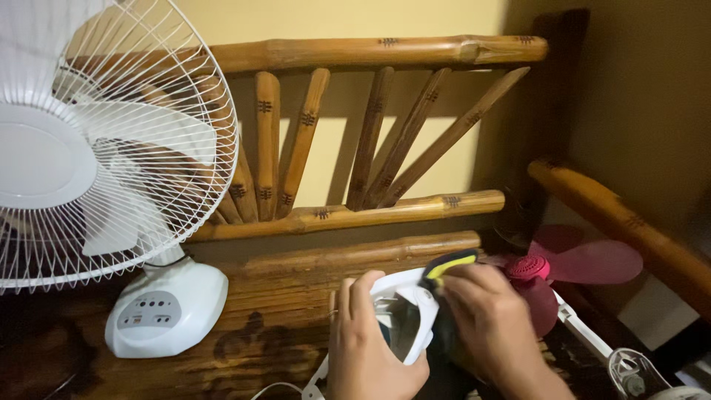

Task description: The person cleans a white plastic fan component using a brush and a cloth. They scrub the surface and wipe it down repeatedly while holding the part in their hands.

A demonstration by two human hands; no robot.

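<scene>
- Head view: On a bamboo bench (355,259), near its front edge, the left hand (370,348) is wrapped around the white plastic housing (404,311) of a taken-apart fan, fingers curled over its rim.
- The right hand (489,326) is clamped on a tool with a black and yellow handle (448,267); the handle's top points up and away, the working end is hidden behind the housing and fingers, so the kind of tip cannot be told.
- The two hands sit close together, almost touching, over the housing.
- Just to the right of the right hand, a red fan blade (585,259) with its red hub (527,268) lies toward the bench's right end, near the armrest (622,215).
- A white wire guard piece (629,367) lies at the lower right corner, partly cut off.
- A whole white fan (89,141) stands at the bench's left end, its base (167,307) on the seat.
- Judgement: the work looks best done with the left hand holding the housing dead steady and the tool kept in line with its hidden seat, pressed firmly, since a tilted tool could slip on plastic.
</scene>
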